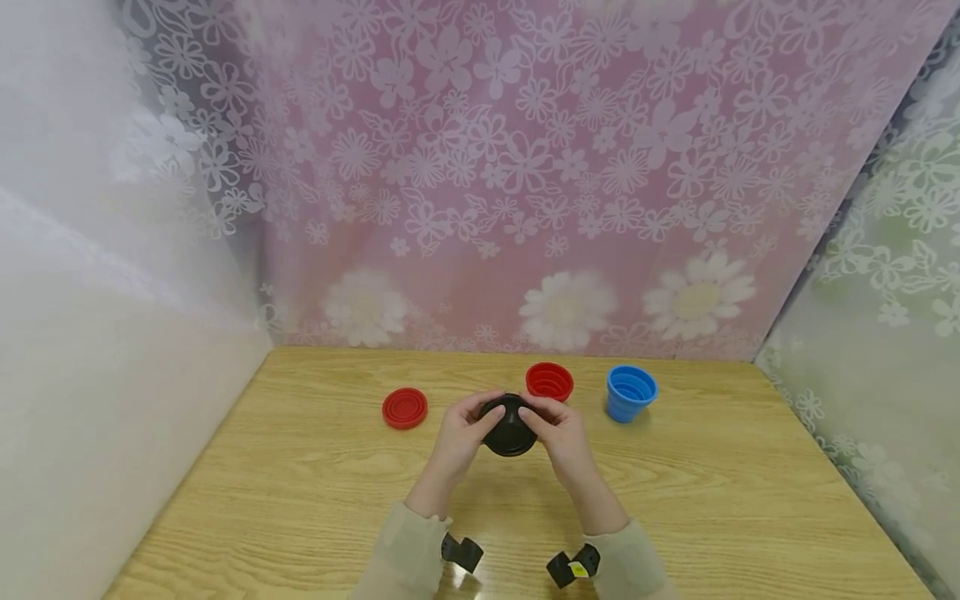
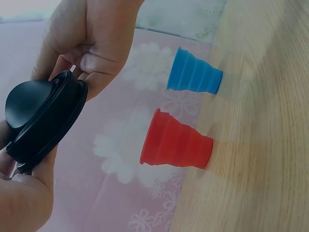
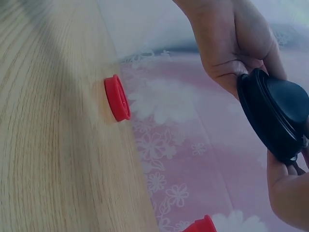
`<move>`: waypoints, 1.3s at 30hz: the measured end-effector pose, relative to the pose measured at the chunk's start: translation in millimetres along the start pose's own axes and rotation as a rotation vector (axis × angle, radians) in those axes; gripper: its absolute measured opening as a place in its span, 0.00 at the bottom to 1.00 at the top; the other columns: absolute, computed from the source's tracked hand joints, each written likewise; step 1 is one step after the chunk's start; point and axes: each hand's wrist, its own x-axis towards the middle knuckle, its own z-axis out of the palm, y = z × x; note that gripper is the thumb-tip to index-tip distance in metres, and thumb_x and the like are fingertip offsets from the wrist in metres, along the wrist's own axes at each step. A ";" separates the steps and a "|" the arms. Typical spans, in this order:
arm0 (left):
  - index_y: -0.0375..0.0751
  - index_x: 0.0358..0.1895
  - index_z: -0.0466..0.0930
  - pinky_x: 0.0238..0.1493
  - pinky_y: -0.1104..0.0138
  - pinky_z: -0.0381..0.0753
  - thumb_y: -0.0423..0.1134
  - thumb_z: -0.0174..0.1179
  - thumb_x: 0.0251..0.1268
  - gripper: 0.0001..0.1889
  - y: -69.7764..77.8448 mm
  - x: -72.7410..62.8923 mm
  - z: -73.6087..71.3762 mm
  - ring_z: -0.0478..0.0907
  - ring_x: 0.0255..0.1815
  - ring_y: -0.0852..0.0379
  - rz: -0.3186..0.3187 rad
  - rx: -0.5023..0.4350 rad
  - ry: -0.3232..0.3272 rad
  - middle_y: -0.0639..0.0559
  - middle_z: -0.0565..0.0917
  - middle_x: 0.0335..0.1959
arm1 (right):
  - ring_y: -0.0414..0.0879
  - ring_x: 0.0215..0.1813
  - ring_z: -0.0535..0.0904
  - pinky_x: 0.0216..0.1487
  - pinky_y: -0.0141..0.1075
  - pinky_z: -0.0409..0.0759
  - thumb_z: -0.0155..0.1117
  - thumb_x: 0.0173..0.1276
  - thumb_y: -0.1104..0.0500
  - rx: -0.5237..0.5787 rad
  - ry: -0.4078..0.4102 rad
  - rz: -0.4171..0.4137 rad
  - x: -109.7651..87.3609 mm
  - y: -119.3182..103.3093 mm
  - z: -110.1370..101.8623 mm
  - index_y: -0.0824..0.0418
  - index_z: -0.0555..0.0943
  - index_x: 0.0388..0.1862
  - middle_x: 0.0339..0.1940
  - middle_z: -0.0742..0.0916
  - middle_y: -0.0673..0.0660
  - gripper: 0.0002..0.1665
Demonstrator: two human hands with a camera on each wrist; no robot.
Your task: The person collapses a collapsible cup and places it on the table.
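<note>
A black collapsible cup (image 1: 510, 435), mostly folded flat with a raised round middle, is held above the table between both hands. My left hand (image 1: 459, 432) grips its left rim, thumb on the upper face and fingers beneath. On the opposite rim, my right hand (image 1: 564, 437) pinches it in the same way. Both wrist views show the cup tilted, its thick ringed edge between the hands. Just beyond it stands an unfolded red cup (image 1: 550, 380), partly covered by the right hand in the head view. Fingertips under the cup are partly hidden.
A flattened red cup (image 1: 405, 408) lies to the left on the wooden table (image 1: 315, 500). An unfolded blue cup (image 1: 630, 393) stands upright on the right. Flowered cloth (image 1: 480, 208) hangs behind the table, with pale sheets at both sides.
</note>
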 end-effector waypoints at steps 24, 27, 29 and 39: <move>0.31 0.43 0.79 0.39 0.69 0.77 0.31 0.54 0.60 0.10 -6.2 1.5 2.2 0.78 0.42 0.52 0.306 0.616 0.121 0.43 0.81 0.40 | 0.51 0.32 0.81 0.31 0.31 0.79 0.63 0.53 0.72 -0.490 0.129 -0.288 -6.0 -2.6 17.8 0.74 0.81 0.34 0.32 0.84 0.64 0.08; 0.33 0.43 0.79 0.39 0.69 0.77 0.30 0.54 0.60 0.10 -7.2 1.7 2.0 0.78 0.42 0.53 0.353 0.680 0.131 0.43 0.81 0.40 | 0.47 0.31 0.81 0.29 0.31 0.79 0.64 0.53 0.71 -0.553 0.132 -0.374 -1.5 10.2 12.9 0.71 0.82 0.33 0.30 0.84 0.62 0.07; 0.32 0.43 0.79 0.39 0.69 0.77 0.30 0.54 0.60 0.10 -7.9 1.8 1.8 0.78 0.41 0.53 0.385 0.718 0.138 0.43 0.81 0.39 | 0.46 0.30 0.81 0.27 0.30 0.79 0.64 0.53 0.71 -0.588 0.131 -0.423 0.4 15.2 11.2 0.70 0.82 0.33 0.30 0.85 0.61 0.07; 0.32 0.42 0.80 0.39 0.69 0.77 0.32 0.53 0.62 0.09 -9.2 0.7 0.5 0.78 0.41 0.53 0.365 0.684 0.159 0.42 0.81 0.39 | 0.43 0.27 0.81 0.27 0.28 0.78 0.64 0.54 0.68 -0.566 0.139 -0.372 0.4 13.4 11.3 0.70 0.82 0.31 0.28 0.84 0.60 0.06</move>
